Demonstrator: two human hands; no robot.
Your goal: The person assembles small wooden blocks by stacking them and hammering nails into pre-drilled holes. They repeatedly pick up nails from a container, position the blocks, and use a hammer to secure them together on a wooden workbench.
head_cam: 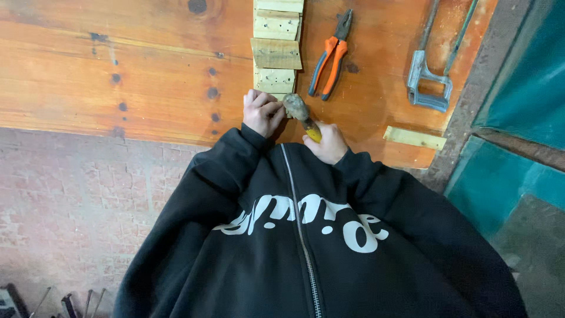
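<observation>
hammer (301,115) gripped in right hand (325,143), head beside left hand (261,112).

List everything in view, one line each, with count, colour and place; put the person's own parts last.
wooden bench: one, orange-brown, across the top.
wood pieces: a row of several, pale with small holes, top centre.
pliers: one, orange grips, right of the wood pieces.
hacksaw frame: one, grey metal, upper right.
wood strip: one, pale yellow, near the bench edge at right.
brick floor: reddish, left below the bench.
metal tools: a few, dark, bottom left corner, too small to tell apart.
teal panel: one, right edge.
hammer: one, dull metal head, yellow handle, between the hands.
jacket: one, black, zipped, white print.
left hand: on the nearest wood piece.
right hand: closed on the hammer handle.
</observation>
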